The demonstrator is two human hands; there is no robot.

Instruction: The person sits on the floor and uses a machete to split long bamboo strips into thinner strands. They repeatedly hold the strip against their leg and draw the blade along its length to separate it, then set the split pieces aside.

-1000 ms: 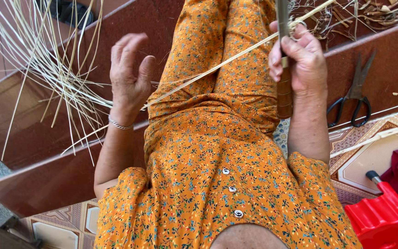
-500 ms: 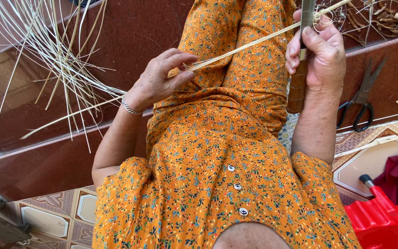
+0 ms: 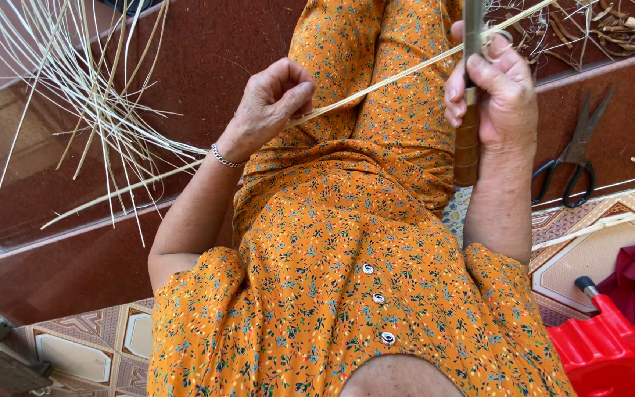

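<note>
Left hand (image 3: 272, 103) pinches a pale bamboo strip (image 3: 398, 76) (stretched across the lap); right hand (image 3: 495, 92) clenches a wooden-handled knife (image 3: 469, 125), black scissors (image 3: 573, 163) lying near.

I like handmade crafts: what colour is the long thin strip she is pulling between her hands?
Pale straw-yellow strip, seen in the head view.

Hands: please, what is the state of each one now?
Left hand: closed, pinching the thin bamboo strip.
Right hand: closed around the wooden-handled knife.
</note>
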